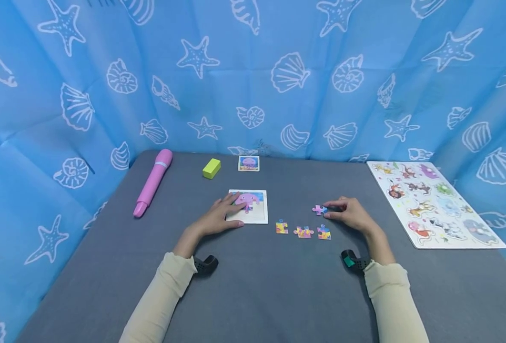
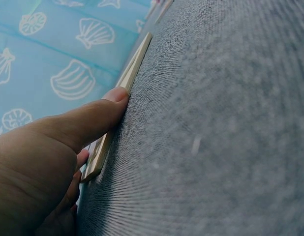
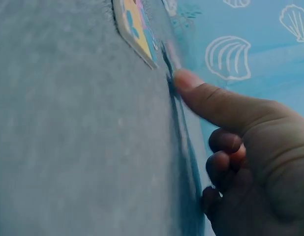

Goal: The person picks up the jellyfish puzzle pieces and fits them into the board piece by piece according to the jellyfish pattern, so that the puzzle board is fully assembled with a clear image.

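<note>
In the head view my left hand (image 1: 224,213) rests on the left side of a small white-framed jigsaw board (image 1: 259,221), fingers spread over its pink sea-creature picture. Its thumb (image 2: 110,105) lies along the board's near edge in the left wrist view. To the right, my right hand (image 1: 349,213) pinches a pink-and-blue jigsaw piece (image 1: 318,210) between thumb and fingertips, close over the table. Just nearer to me lie three loose pieces in a row: a yellow one (image 1: 281,227), a pink-and-yellow one (image 1: 304,232) and a blue-and-yellow one (image 1: 324,232).
Behind the board are a small picture card (image 1: 248,164) and a yellow-green block (image 1: 212,168). A pink marker-like stick (image 1: 153,183) lies at the left. A large white animal puzzle board (image 1: 435,205) lies at the right. A blue shell-print curtain (image 1: 253,85) hangs behind the grey table (image 1: 278,295).
</note>
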Motion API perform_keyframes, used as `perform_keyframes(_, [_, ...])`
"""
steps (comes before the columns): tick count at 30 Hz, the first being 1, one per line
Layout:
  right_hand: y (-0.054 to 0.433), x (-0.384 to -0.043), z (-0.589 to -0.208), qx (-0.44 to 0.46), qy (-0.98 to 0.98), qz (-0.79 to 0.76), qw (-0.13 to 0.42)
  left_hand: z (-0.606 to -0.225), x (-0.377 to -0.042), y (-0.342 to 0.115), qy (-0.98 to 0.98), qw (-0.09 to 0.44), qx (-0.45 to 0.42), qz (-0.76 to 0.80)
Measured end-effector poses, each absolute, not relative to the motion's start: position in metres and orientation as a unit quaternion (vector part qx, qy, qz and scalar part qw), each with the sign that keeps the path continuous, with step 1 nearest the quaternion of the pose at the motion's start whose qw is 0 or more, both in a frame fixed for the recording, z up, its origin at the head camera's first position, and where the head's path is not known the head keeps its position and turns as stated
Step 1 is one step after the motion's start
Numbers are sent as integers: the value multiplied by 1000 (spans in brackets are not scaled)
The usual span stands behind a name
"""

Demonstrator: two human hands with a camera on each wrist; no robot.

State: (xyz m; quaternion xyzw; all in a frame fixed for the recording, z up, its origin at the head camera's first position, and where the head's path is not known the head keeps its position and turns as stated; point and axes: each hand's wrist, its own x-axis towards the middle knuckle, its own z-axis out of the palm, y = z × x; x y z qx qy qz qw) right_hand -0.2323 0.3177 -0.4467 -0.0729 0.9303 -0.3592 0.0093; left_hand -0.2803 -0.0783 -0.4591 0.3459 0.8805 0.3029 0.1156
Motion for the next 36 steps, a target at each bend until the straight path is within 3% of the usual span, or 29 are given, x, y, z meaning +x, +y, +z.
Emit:
perform_keyframes(24, [193, -281, -437, -135, 911, -390, 27, -461, -284, -80, 882, 125, 347, 293])
perform_keyframes(36, [164, -287, -441, -149, 907, -392, 48, -457, -283, -83, 880, 128, 346, 298])
